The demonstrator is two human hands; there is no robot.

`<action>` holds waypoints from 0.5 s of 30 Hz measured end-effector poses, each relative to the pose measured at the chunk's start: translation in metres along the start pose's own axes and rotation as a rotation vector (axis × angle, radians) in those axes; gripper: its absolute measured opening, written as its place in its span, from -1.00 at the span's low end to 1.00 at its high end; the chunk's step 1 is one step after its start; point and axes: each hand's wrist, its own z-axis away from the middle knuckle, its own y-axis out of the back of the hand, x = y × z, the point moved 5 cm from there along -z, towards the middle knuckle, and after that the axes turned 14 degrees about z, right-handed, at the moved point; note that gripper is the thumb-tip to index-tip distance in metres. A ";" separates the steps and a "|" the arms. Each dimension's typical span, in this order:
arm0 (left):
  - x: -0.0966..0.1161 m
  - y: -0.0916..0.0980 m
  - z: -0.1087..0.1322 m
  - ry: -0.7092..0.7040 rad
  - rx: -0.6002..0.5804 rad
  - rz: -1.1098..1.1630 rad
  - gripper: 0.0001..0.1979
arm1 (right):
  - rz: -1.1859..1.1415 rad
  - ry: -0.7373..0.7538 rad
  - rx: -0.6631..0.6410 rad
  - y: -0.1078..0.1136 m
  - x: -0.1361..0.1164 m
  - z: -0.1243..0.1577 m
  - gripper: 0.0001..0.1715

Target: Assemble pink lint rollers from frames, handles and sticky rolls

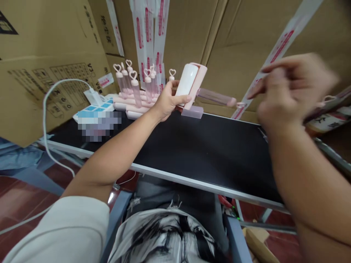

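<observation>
1. The person's left hand (167,102) is closed around a rounded, pale pink and white plastic device (189,84), with the thumb lying across its lower front.
2. The device is held up over the rear part of a long, black-topped table (208,153) with a silvery metal edge; it tilts, its upper end leaning right.
3. A translucent pink tubular handle (216,97) slants rightward from beside the device, ending in a small pink loop (240,105). A translucent lilac plastic piece (192,112) shows just beneath the device; whether it is joined on cannot be told.
4. The right hand (290,91) is raised at the table's right side, apart from the device and near the loop end of the handle. Its fingers are bent, with thumb and forefinger close together, but blur leaves it unclear whether it grips anything.
5. At the table's left rear stands a cluster of translucent pink tubes with heart-shaped tops (135,89), above long pale pink plastic bodies (138,109).
6. Left of these sits a white and blue power strip (94,108) with a white plug (93,96) and white cable (45,120).
7. Brown cardboard boxes (186,40), sealed with red-printed clear tape (148,33), rise behind the table.
</observation>
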 end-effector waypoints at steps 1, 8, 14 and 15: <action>0.001 0.002 -0.001 -0.011 0.017 -0.004 -0.29 | -0.002 -0.025 -0.009 -0.019 0.014 -0.013 -0.57; 0.005 0.006 0.000 0.033 0.084 -0.057 -0.61 | -0.114 -0.407 -0.364 -0.137 0.117 -0.011 -0.52; 0.011 0.006 0.001 -0.045 0.194 0.001 -0.47 | 0.161 -0.061 -0.667 -0.177 0.113 0.008 -0.36; 0.012 0.005 0.002 -0.044 0.196 0.017 -0.46 | 0.206 -0.002 -0.722 -0.182 0.109 0.014 -0.29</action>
